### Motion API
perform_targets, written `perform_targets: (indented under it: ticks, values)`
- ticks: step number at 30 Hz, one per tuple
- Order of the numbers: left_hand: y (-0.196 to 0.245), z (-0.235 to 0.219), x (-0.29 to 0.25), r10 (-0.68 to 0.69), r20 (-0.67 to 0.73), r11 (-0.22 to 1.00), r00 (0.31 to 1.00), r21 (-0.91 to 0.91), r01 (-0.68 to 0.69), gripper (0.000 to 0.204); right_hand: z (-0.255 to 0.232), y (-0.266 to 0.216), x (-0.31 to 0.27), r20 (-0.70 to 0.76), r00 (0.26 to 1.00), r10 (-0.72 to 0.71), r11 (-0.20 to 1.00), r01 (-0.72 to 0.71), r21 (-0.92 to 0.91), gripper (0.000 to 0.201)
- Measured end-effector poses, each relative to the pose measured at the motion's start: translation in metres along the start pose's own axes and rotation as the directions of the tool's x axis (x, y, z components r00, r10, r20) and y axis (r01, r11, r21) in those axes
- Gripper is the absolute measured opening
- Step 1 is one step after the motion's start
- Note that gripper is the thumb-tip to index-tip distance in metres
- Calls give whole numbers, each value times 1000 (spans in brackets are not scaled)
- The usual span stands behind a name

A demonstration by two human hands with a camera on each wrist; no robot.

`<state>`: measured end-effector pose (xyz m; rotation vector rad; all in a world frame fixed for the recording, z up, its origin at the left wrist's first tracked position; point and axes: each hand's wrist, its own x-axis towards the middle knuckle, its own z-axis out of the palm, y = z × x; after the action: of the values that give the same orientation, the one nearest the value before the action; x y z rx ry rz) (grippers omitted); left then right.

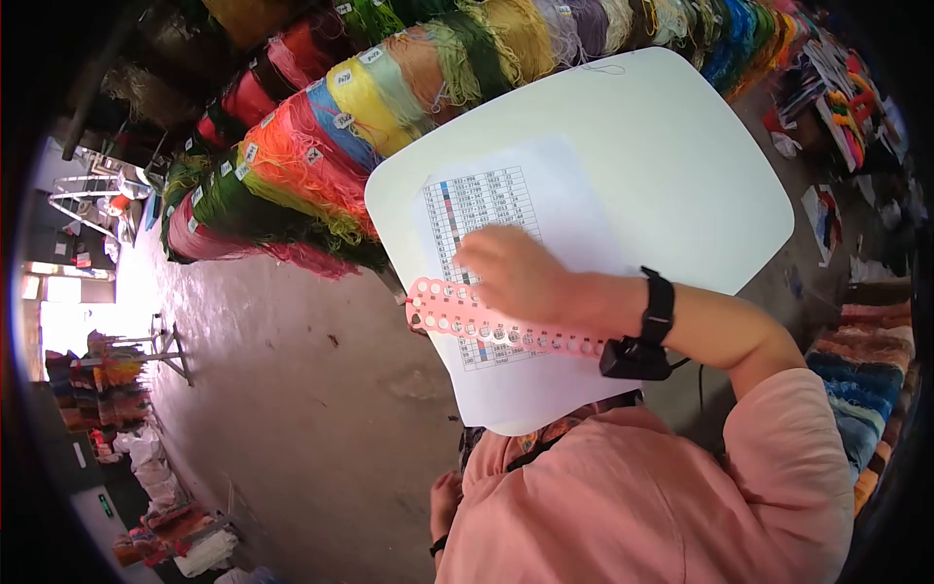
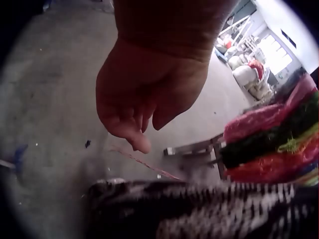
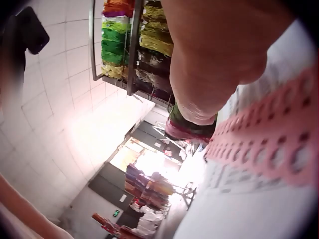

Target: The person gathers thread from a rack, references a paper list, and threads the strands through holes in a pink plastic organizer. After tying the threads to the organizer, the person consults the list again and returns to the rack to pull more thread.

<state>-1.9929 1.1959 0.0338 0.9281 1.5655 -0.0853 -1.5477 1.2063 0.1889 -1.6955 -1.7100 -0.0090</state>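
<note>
Right hand (image 1: 516, 273) lies on a printed sheet (image 1: 545, 200) with a colour chart, fingers reaching along the chart rows; whether its grip pinches anything cannot be told, since the fingers are seen only from the back. Sheet lies on a white surface (image 1: 681, 156). A pink strip with round holes (image 1: 486, 326) lies across the lower part of the sheet, just under the right hand and touching its wrist side. In the right wrist view the strip (image 3: 269, 139) runs over the sheet (image 3: 239, 209). Left hand (image 2: 144, 99) hangs low above the floor (image 2: 50, 99), grip loose, fingers slightly curled, holding nothing. Bundles of coloured yarn (image 1: 321, 146) hang in a row just beside the surface.
</note>
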Motion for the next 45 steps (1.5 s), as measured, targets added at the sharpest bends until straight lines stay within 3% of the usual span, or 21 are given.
perform_targets:
  ticks: [3, 6, 8, 11, 13, 15, 17, 19, 20, 22, 25, 31, 37, 40, 42, 45]
  values:
    - [-3, 23, 2, -63, 86, 979, 994, 197, 45, 19, -20, 16, -10, 35, 973, 229, 963, -222, -150, 31]
    - [-4, 20, 12, -135, 140, 965, 981, 244, 98, 23, -17, 23, -17, -28, 987, 161, 962, -163, -218, 35]
    - [6, 19, 21, -132, 183, 967, 974, 240, 86, 25, -19, 21, -17, 10, 984, 176, 959, -169, -229, 39]
    - [26, 18, 32, -9, 264, 978, 965, 204, -47, 26, -19, 23, -18, 18, 983, 181, 958, -172, -231, 41]
    - [52, 18, 39, 291, 278, 905, 916, 231, -358, 20, -18, 23, -18, 6, 984, 177, 955, -170, -242, 40]
    - [116, 25, 20, 341, 201, 882, 918, 271, -387, 19, -18, 22, -18, -13, 986, 168, 949, -165, -268, 39]
    - [170, 36, 0, 672, 67, 718, 738, 187, -671, 16, -17, 23, -18, -3, 985, 171, 950, -166, -265, 39]
    - [220, 49, -33, 846, 1, 528, 533, 129, -839, 16, -17, 24, -19, 3, 981, 196, 947, -188, -260, 40]
    - [240, 56, -48, 908, 35, 397, 418, 250, -883, 16, -17, 25, -19, 5, 976, 216, 945, -208, -255, 40]
    - [269, 72, -75, 972, 147, 96, 182, 460, -883, 19, -16, 26, -19, 8, 970, 245, 941, -236, -241, 40]
    - [289, 101, -102, 901, 430, -209, 52, 537, -817, 29, -15, 26, -18, 21, 965, 263, 939, -251, -236, 42]
    - [281, 125, -91, 872, 479, -283, 97, 657, -698, 35, -13, 27, -19, 17, 967, 253, 936, -240, -258, 43]
    - [287, 124, -92, 862, 494, -280, 117, 655, -702, 35, -18, 25, -17, 54, 958, 281, 943, -265, -202, 44]
    - [291, 125, -99, 862, 477, -232, 174, 675, -701, 34, -23, 29, -15, 132, 948, 290, 952, -272, -139, 42]
    - [294, 121, -100, 851, 503, -218, 154, 604, -767, 35, -28, 31, -15, 171, 948, 270, 960, -251, -127, 40]
    - [292, 98, -96, 885, 453, -148, 108, 492, -858, 35, -51, 45, -1, 499, 835, 234, 964, -264, -10, 38]
